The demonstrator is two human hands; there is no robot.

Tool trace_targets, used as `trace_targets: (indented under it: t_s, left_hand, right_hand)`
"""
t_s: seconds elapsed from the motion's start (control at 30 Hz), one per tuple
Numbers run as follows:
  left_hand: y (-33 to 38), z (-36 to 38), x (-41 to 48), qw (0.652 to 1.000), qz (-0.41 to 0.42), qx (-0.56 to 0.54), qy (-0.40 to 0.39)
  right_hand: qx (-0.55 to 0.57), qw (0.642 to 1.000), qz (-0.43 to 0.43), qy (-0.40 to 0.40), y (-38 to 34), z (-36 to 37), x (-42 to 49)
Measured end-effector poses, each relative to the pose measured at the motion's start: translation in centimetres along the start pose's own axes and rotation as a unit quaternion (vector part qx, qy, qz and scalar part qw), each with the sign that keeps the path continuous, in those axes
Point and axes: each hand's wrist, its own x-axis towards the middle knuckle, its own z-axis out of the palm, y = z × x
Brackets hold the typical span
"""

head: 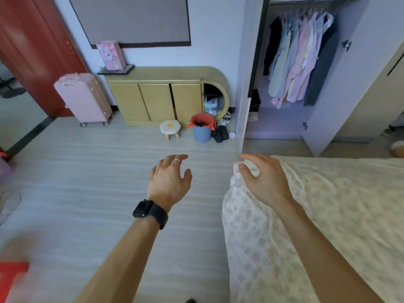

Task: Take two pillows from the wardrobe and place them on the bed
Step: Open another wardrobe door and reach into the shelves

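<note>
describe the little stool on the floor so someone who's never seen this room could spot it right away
Find the long yellow cabinet against the far wall, left of the open wardrobe. On the floor in front of its right end stands a small stool, just left of the blue bin with an orange liner. It alone has short wooden legs and a white seat with a yellow centre, like a fried egg.

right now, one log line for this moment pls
phase: approach | left hand: open, empty | right hand: open, empty, over bed corner | wardrobe: open, ahead | pillows: none visible
</note>
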Motion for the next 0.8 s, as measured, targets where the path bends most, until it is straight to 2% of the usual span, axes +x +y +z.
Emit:
trace_targets:
  t_s: [0.13,0.33,0.6,0.8]
  left_hand:
    - [-1.3,2.3,10.1,1.000,0.024,-0.004,-0.009]
    - [-1.3,5.1,25.5,0.993,0.112,0.000,-0.040]
    - [3.9,9.7,42.5,0.962,0.250,-0.045,-0.097]
    - [8.2,15.1,53.4,0.941,0.306,-0.048,-0.134]
  right_hand:
    - [-0.009,1.000,0.009,0.027,1.3,2.7,8.1]
    - [-0.013,0.994,0.069,0.079,3.6,5.4,18.3]
    - [-0.026,0.972,0.183,0.143,7.4,6.7,28.7]
    - [-0.024,0.951,0.226,0.210,12.6,8.5,36.6]
